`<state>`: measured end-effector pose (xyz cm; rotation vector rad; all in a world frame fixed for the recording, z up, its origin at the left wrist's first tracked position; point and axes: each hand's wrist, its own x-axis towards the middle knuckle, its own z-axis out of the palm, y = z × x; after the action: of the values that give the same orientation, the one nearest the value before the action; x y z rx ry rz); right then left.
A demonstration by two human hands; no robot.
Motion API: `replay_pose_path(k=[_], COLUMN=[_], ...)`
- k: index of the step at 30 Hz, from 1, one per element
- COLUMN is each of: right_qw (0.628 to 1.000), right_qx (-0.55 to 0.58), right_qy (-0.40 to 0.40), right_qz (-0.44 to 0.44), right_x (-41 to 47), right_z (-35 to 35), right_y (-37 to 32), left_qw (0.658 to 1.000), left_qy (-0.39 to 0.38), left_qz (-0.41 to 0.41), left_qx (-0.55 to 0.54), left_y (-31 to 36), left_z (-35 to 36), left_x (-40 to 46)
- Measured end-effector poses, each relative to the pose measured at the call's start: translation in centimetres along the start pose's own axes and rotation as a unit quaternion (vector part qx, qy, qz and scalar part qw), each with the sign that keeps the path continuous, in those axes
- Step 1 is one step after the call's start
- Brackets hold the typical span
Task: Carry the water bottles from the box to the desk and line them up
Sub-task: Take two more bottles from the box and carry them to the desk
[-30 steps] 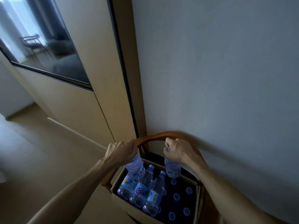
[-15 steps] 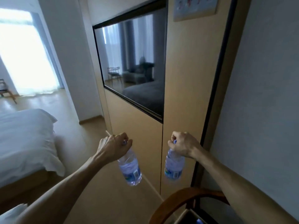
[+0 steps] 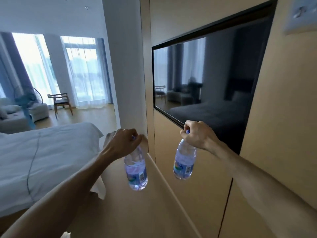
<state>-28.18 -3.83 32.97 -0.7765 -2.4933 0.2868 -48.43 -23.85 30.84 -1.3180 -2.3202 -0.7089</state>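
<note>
Two water bottles, mid-frame, hanging clear of the floor — left bottle (image 3: pixel 136 170) gripped at the neck by the left hand (image 3: pixel 123 143), right bottle (image 3: pixel 184 163) likewise by the right hand (image 3: pixel 196 134). One bed (image 3: pixel 44 152) left; one dark screen (image 3: pixel 211 83) upper right; one chair (image 3: pixel 60 102) far left.

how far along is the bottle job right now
Done: two bottles are out of the box. In hand: the left hand grips one water bottle by its neck, the right hand another, both hanging in mid-air. Left: no desk in view, so nothing is lined up.
</note>
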Motion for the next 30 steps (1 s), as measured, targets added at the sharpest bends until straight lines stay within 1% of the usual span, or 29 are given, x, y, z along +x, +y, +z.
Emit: replay_pose_path(k=[4,8,13,16,21,24,30], right_qw=[0.999,0.997,0.991,0.986,0.982,0.98,0.974], right_qx=[0.011,0.046,0.019,0.012,-0.005,-0.009,0.006], right_qy=[0.014,0.008,-0.013,-0.021,0.008,0.034,-0.002], right_qz=[-0.033,-0.066,-0.135,-0.168,-0.189,-0.197,-0.228], right_x=[6.6,13.4,22.9,28.7,37.5,42.0,51.1], right_z=[2.3,5.9,9.8,11.6,15.1,17.9,24.0], right_y=[-1.3,-1.9,-3.1,-4.1,-5.5,-6.4,-8.4], left_qw=[0.998,0.994,0.99,0.989,0.981,0.975,0.968], left_qy=[0.035,0.039,0.033,0.034,0.062,0.059,0.047], left_qz=[-0.033,-0.06,-0.07,-0.088,-0.1,-0.113,-0.117], left_qx=[0.049,0.081,0.122,0.118,0.154,0.181,0.219], left_y=[-4.2,-8.3,-12.1,-14.6,-19.5,-22.6,-29.4], left_z=[-0.2,0.0,0.7,1.0,2.1,3.4,7.2], left_x=[4.2,8.5,14.9,18.9,25.1,28.4,34.1])
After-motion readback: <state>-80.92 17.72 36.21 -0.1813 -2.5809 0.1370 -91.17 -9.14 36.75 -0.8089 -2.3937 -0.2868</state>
